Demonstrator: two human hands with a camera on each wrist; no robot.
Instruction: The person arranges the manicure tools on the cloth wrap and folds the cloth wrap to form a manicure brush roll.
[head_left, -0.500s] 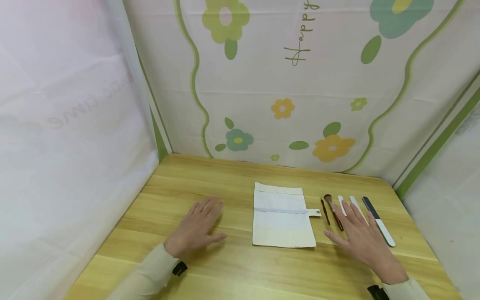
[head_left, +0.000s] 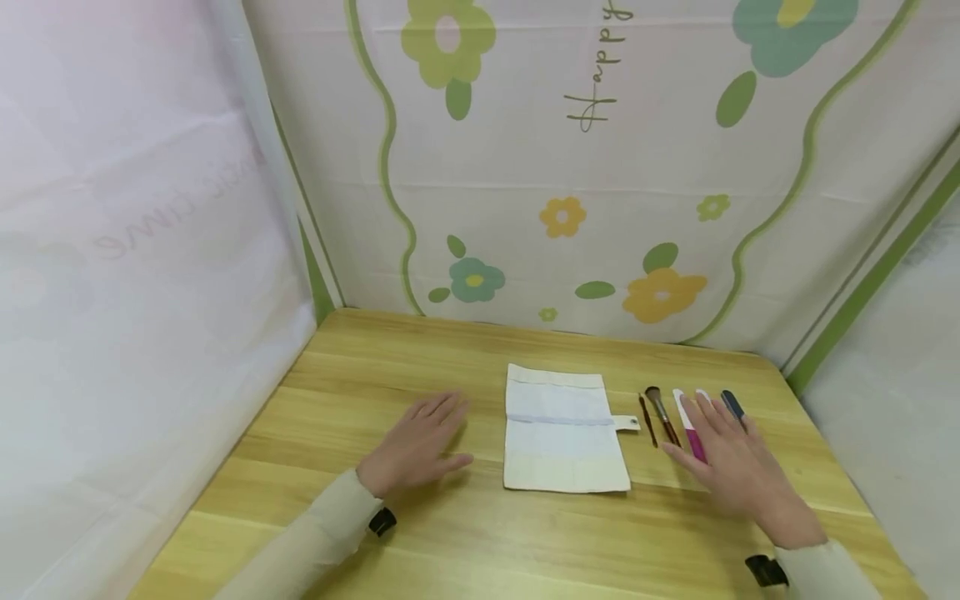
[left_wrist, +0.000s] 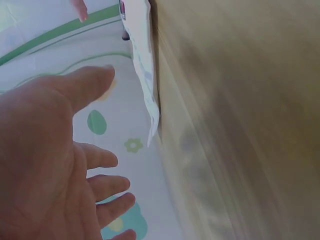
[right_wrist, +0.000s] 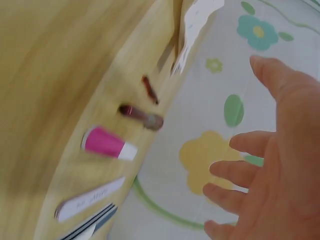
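A cream fabric pouch (head_left: 566,467) lies unfolded on the table, its snap tab (head_left: 626,423) pointing right. My left hand (head_left: 416,446) hovers left of the pouch with fingers extended, and its palm (left_wrist: 40,150) holds nothing. Fingers spread, my right hand (head_left: 742,467) is over the files, apart from them in the right wrist view. Right of the pouch lie a thin dark-brown tool (right_wrist: 149,90), a makeup brush (right_wrist: 140,116), a pink-and-white nail file (right_wrist: 102,141), a white nail file (right_wrist: 90,200) and a dark-and-white file (right_wrist: 92,221). In the head view the hand partly covers the files.
The wood-grain table (head_left: 420,367) has a flower-printed cloth wall (head_left: 510,167) behind it. White cloth sides stand to the left (head_left: 150,333) and right (head_left: 900,350). A black wrist strap (head_left: 382,522) shows at the left sleeve.
My left hand has moved right, nearer the pouch. The right hand has shifted slightly right, uncovering the file's pink part and covering the dark file's white end. The pouch and tools lie as before.
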